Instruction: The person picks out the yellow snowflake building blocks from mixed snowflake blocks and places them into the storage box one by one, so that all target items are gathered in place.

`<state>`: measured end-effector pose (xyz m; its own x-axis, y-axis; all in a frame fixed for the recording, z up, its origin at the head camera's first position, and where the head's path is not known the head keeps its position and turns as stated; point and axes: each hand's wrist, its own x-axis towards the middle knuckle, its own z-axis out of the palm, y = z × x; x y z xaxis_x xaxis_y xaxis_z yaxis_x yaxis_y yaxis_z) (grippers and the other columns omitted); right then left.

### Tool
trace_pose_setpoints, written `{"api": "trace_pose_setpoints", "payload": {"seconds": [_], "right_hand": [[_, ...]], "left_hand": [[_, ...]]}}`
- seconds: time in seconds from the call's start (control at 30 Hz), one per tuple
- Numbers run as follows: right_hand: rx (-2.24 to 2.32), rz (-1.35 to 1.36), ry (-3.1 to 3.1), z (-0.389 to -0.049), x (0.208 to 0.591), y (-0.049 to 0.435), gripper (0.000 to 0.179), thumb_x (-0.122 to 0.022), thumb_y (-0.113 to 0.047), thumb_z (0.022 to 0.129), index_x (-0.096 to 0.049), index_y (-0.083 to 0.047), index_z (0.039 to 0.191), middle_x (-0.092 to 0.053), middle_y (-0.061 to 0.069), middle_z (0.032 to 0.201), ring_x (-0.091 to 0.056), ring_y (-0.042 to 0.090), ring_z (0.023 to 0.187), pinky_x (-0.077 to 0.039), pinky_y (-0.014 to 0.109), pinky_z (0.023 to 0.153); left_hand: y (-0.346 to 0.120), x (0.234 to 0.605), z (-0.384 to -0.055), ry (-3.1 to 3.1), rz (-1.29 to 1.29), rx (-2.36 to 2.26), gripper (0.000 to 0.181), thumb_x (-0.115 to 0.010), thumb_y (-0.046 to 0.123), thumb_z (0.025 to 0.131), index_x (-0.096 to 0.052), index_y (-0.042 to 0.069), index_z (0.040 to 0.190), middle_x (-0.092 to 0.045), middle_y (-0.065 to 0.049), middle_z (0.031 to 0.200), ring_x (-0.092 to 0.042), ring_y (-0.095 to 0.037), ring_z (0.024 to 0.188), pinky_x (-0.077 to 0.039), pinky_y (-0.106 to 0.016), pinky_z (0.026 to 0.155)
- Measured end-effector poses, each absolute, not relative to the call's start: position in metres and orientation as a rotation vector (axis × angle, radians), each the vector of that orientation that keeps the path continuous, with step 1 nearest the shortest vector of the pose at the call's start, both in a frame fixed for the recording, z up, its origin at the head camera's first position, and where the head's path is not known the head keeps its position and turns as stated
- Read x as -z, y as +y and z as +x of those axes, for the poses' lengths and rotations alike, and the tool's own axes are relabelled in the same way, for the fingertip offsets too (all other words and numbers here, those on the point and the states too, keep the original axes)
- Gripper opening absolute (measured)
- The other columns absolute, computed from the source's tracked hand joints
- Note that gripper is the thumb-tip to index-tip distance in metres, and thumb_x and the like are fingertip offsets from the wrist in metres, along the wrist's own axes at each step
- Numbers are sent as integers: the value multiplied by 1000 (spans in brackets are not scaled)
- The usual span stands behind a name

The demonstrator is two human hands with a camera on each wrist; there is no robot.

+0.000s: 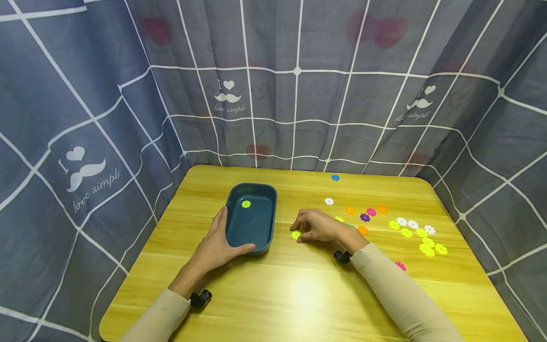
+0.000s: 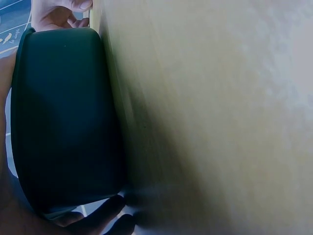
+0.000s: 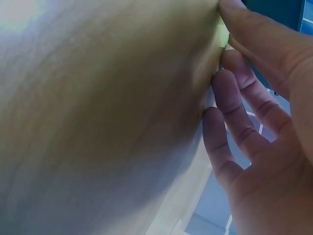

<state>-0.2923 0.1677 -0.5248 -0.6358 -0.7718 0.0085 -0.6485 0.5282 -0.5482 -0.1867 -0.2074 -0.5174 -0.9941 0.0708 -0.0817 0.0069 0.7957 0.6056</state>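
Observation:
My left hand (image 1: pixel 215 247) grips a dark teal plastic tray (image 1: pixel 252 221) at its near left corner, fingers along the left wall and thumb over the near rim. Inside the tray lies one yellow-green snowflake disc (image 1: pixel 246 204). To the right of the tray, my right hand (image 1: pixel 318 225) is low at the tabletop, its thumb and index finger pinching another yellow snowflake disc (image 1: pixel 296 234). In the right wrist view only a sliver of that disc (image 3: pixel 223 35) shows between the fingers. The left wrist view shows the tray's outer wall (image 2: pixel 68 117), standing on the table.
Orange (image 1: pixel 351 210), purple (image 1: pixel 364 217) and pink discs (image 1: pixel 371 212) lie beyond the right hand. Several yellow and white discs (image 1: pixel 412 224) are spread at the right. A blue disc (image 1: pixel 335 177) is near the table's (image 1: pixel 265 308) back edge. Grey checked curtains (image 1: pixel 273 95) enclose the table.

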Motion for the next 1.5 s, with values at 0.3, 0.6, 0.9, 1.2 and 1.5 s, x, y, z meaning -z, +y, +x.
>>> {"api": "trace_pose_setpoints", "payload": {"seconds": [0.3, 0.6, 0.9, 1.2, 1.5], "right_hand": [[816, -1200, 2524, -292, 526, 167, 26, -96, -21, 100, -90, -15, 124, -79, 1, 113, -69, 5, 90, -62, 24, 83], [788, -1211, 2518, -293, 526, 166, 24, -96, -20, 100, -89, -14, 122, -78, 1, 112, -71, 10, 93, -63, 26, 84], [797, -1165, 2495, -293, 526, 166, 23, -95, -16, 99, -86, -15, 121, -77, 1, 113, -70, 2, 91, -64, 23, 83], [824, -1164, 2482, -291, 526, 166, 27, -94, -11, 96, -85, -14, 122, -78, 1, 110, -69, -1, 86, -64, 22, 81], [833, -1253, 2480, -292, 530, 167, 31, -88, -9, 99, -88, -16, 129, -79, 2, 118, -71, 1, 87, -66, 22, 82]], "left_hand": [[-208, 519, -187, 2889, 70, -974, 159, -85, 94, 81, 11, 25, 189, -2, -11, 199, -39, -54, 173, -45, -79, 130], [-209, 519, -188, 2881, 65, -976, 160, -85, 94, 81, 12, 26, 188, -1, -10, 199, -39, -54, 174, -45, -80, 130], [-208, 520, -188, 2889, 62, -975, 159, -85, 94, 81, 6, 22, 190, -3, -10, 199, -41, -54, 172, -46, -80, 128], [-208, 520, -188, 2890, 59, -973, 160, -85, 94, 80, 7, 23, 190, -3, -10, 199, -43, -54, 171, -47, -81, 128], [-208, 518, -187, 2892, 60, -976, 160, -86, 93, 81, 6, 21, 190, -3, -11, 199, -42, -54, 172, -47, -80, 128]]}}
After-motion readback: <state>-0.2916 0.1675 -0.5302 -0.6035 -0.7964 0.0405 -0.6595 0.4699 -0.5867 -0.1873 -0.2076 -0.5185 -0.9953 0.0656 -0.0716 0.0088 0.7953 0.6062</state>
